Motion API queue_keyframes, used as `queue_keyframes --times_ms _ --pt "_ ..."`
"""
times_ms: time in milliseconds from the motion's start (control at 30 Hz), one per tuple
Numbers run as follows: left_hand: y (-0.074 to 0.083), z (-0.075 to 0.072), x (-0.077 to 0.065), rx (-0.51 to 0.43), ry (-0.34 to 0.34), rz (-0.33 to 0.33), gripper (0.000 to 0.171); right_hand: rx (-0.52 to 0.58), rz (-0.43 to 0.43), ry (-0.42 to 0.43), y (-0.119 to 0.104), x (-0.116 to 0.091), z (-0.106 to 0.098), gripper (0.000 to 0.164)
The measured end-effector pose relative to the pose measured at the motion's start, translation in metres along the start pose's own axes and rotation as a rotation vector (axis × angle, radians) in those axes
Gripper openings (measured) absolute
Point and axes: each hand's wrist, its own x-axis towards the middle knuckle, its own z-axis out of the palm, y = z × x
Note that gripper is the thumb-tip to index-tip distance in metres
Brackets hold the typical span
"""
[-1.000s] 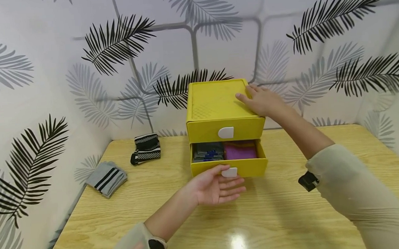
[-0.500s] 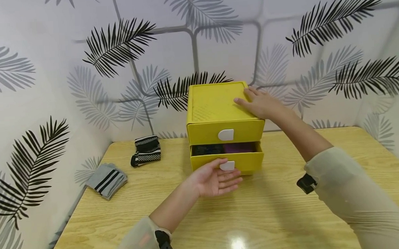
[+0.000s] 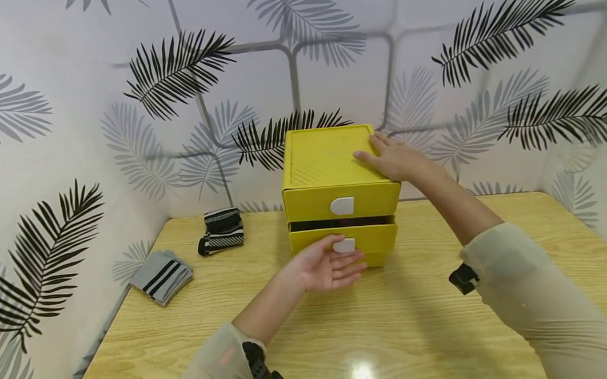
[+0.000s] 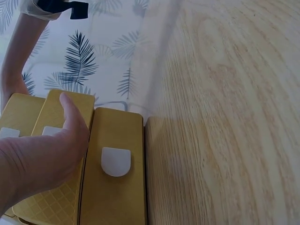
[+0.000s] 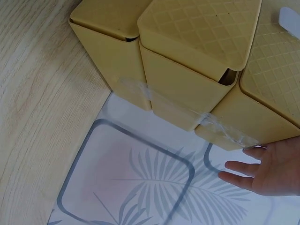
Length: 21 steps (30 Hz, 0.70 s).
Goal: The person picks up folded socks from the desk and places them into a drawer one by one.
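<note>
A yellow drawer unit (image 3: 332, 153) stands at the back of the table, its fronts bearing white tab handles. The middle drawer (image 3: 368, 237) sticks out a little, a narrow dark gap above its front; its contents are hidden. My left hand (image 3: 330, 265) presses that front beside its white handle (image 3: 344, 245), thumb up and fingers extended below. In the left wrist view the thumb lies on the drawer front, and a lower drawer (image 4: 117, 197) shows flush beneath. My right hand (image 3: 392, 159) rests on the unit's top right edge, fingers spread toward the back.
On the table's left lie folded grey socks (image 3: 163, 277) with black stripes and folded black-and-white patterned socks (image 3: 222, 231). A leaf-patterned wall (image 3: 256, 72) stands right behind the unit. Clear tape (image 5: 225, 131) runs along the unit's side.
The middle drawer has slid inward with my left hand pushing it, and the dark and purple folded cloths inside have gone out of sight. My right hand stays on the top.
</note>
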Motion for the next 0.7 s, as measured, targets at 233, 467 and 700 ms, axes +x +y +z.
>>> queue_keyframes --times_ms 233,467,700 --pt "0.006 -0.001 0.008 -0.006 0.022 0.013 0.035 0.012 0.0 -0.002 -0.001 -0.001 0.0 0.085" --pt "0.011 -0.002 0.016 -0.036 0.028 0.012 0.038 0.03 -0.018 -0.008 -0.001 -0.002 -0.001 0.085" --pt "0.003 -0.013 0.02 0.027 -0.013 0.034 0.033 0.04 -0.009 -0.015 -0.001 -0.001 -0.001 0.085"
